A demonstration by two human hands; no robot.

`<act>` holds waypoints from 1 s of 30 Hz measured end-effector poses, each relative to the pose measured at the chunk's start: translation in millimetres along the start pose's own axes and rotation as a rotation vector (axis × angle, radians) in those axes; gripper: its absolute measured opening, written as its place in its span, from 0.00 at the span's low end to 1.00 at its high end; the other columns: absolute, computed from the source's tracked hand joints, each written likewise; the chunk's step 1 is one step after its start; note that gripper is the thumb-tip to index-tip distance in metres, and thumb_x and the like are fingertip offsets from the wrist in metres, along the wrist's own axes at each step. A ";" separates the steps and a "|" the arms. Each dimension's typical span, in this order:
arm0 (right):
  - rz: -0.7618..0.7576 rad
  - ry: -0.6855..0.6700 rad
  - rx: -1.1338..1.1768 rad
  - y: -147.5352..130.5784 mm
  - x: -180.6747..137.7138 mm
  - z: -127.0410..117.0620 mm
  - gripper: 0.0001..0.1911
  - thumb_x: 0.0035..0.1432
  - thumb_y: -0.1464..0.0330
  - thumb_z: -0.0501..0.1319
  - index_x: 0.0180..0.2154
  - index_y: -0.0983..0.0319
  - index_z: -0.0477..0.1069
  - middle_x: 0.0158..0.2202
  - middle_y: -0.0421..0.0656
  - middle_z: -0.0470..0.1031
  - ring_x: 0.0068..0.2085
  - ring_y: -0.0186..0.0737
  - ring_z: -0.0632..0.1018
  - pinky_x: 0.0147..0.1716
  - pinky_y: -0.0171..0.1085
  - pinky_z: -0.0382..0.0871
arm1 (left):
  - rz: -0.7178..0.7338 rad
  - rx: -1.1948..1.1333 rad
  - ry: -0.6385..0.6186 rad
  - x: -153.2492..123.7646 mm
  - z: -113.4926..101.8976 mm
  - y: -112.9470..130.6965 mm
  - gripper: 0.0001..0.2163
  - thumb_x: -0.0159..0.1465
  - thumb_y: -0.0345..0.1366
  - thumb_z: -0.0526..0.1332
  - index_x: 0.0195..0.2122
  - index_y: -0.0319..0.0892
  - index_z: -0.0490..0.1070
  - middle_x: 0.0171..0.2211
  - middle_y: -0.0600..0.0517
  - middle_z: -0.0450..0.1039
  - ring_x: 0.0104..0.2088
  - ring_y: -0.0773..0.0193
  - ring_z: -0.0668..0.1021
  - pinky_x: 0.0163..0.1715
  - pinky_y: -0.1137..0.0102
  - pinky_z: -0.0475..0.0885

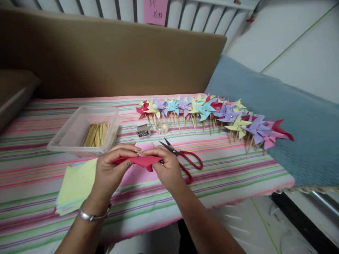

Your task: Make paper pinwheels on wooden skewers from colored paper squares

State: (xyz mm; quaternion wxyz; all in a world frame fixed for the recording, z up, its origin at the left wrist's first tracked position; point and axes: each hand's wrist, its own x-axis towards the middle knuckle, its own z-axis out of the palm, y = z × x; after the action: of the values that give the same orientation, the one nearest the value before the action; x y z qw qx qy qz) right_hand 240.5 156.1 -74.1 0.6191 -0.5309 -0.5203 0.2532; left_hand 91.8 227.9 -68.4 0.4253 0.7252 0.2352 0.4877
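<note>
Red paper (144, 161) | left hand (109, 165), right hand (168, 168): both pinching it | likely steadying it beside the stick (140, 152)

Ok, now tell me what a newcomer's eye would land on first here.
Most likely the crowd of many-coloured paper pinwheels, spread along the far right part of the striped cloth. Next would probably come the bright red paper held between the left hand and right hand near the centre, then the red-handled scissors lying open just beside the right hand.
</note>
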 end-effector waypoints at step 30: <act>-0.031 0.012 0.010 1.2 0.2 0.1 0.12 0.52 0.78 0.60 0.33 0.57 0.79 0.28 0.39 0.73 0.31 0.34 0.73 0.33 0.34 0.68 | 0.006 -0.016 -0.005 0.0 -1.0 1.2 0.06 0.57 0.28 0.65 0.32 0.46 0.78 0.35 0.52 0.78 0.39 0.61 0.79 0.52 0.58 0.70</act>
State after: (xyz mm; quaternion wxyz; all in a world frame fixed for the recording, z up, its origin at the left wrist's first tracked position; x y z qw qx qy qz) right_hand 240.7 156.6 -75.2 0.6287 -0.5213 -0.5233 0.2430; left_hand 90.9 227.6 -67.2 0.4303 0.7237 0.2279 0.4891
